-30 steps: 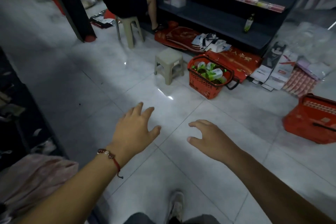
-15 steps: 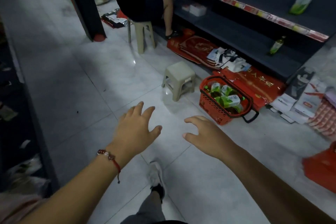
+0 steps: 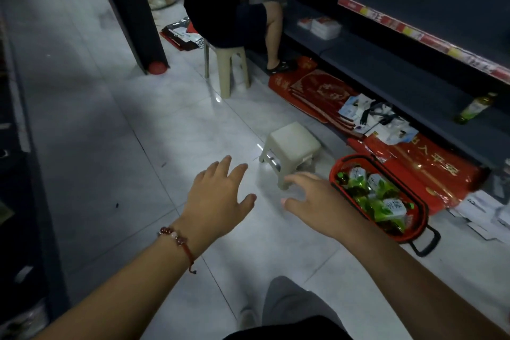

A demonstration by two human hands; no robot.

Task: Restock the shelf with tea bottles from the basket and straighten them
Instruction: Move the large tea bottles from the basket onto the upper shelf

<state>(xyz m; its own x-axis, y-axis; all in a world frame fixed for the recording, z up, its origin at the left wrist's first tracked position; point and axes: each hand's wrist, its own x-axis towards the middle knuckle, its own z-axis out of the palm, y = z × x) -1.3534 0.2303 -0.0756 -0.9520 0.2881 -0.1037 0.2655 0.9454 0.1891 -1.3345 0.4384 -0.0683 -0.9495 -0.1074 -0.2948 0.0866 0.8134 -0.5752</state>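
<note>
A red shopping basket [image 3: 419, 208] stands on the tiled floor at the right, below a dark shelf [image 3: 408, 83]. Several green tea bottles [image 3: 386, 203] with white labels lie in it. One tea bottle [image 3: 473, 109] stands upright on the shelf's low board at far right. My left hand [image 3: 219, 200] hovers over the floor, empty with fingers spread, a red bead bracelet on its wrist. My right hand [image 3: 314, 203] is also empty and spread, just left of the basket's rim and in front of a small stool.
A low beige stool [image 3: 291, 146] stands left of the basket. A person sits on a taller stool [image 3: 226, 69] at the shelf. Red mats [image 3: 414, 163] and packets lie along the shelf's foot. A dark post [image 3: 129, 11] stands at back left, another rack at far left.
I have walked closer: the basket, stool and shelf have grown larger and slid down toward my hands. My right hand is now beside the basket's rim. Both hands stay empty.
</note>
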